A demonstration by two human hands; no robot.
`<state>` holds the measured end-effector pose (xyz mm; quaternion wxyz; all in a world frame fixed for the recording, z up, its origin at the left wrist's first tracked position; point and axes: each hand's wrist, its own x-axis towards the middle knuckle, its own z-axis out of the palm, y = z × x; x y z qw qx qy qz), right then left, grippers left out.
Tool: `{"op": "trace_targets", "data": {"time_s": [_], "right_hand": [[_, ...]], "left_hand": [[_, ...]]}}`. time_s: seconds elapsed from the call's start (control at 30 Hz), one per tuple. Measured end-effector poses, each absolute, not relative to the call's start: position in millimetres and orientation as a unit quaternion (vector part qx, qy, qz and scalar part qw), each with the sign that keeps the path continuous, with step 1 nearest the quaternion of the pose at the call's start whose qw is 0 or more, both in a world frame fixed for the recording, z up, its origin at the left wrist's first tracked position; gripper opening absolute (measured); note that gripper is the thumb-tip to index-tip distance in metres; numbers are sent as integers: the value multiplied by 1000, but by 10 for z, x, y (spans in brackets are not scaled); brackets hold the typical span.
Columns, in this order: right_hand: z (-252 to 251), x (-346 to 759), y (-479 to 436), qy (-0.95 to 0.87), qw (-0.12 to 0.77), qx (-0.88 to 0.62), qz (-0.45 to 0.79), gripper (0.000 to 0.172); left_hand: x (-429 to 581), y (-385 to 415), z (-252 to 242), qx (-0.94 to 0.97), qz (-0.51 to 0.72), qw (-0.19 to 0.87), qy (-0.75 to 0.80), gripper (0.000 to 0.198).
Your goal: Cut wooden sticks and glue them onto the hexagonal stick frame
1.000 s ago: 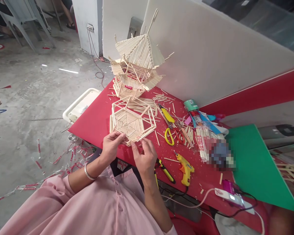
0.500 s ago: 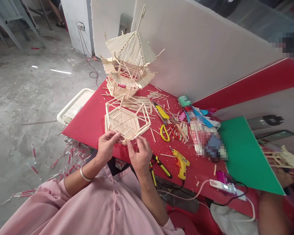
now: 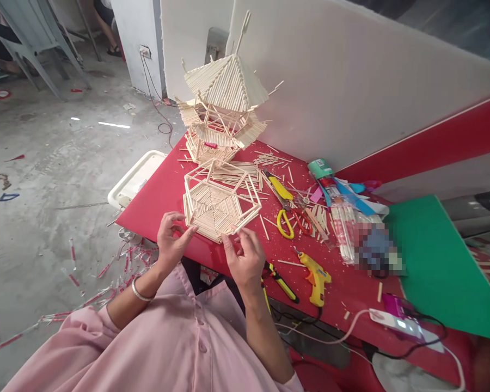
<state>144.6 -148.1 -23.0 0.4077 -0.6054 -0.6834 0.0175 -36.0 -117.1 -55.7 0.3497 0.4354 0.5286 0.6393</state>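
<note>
A flat hexagonal panel of thin wooden sticks (image 3: pixel 218 204) lies on the red table (image 3: pixel 155 201) in front of me. My left hand (image 3: pixel 170 240) rests at its near left edge, fingers curled and pinching the rim. My right hand (image 3: pixel 245 258) is at the near right corner, fingertips pinched on the panel's edge. Behind the panel stands a tall stick-built pagoda model (image 3: pixel 222 111) with a sloped roof.
Loose sticks, yellow-handled scissors (image 3: pixel 283 218), a yellow glue gun (image 3: pixel 316 275), yellow pliers (image 3: pixel 281 283), a stick packet (image 3: pixel 343 223), a green sheet (image 3: pixel 441 267) and a power strip (image 3: pixel 404 324) lie to the right. White boards (image 3: pixel 351 87) stand behind. A white tray (image 3: pixel 134 177) sits at the table's left edge.
My left hand slid left along the panel's near edge, from under its front corner to the left corner. The right hand stays at the near right corner.
</note>
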Motion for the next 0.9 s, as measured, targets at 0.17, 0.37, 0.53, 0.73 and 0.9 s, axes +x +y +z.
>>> {"op": "trace_targets", "data": {"time_s": [0.17,0.37,0.53,0.73,0.9], "right_hand": [[-240,1507,-1464,-681,415,-603,25,27],[-246,1607,-1461,-664,426,-612,58,30],[-246,1607,-1463,-645,443,-615,99,29],[-259,1582,-1453,-634,457,-614,109,28],[-259,1587,-1451,-635,449,-619,110,29]], "left_hand": [[-362,-1052,-510,456,605,389,524,26],[-266,-1061,-496,450,611,397,516,22],[-252,-1074,-563,455,610,398,512,20],[-249,-1069,-600,456,609,388,520,19],[-235,-1057,-623,456,614,382,519,20]]}}
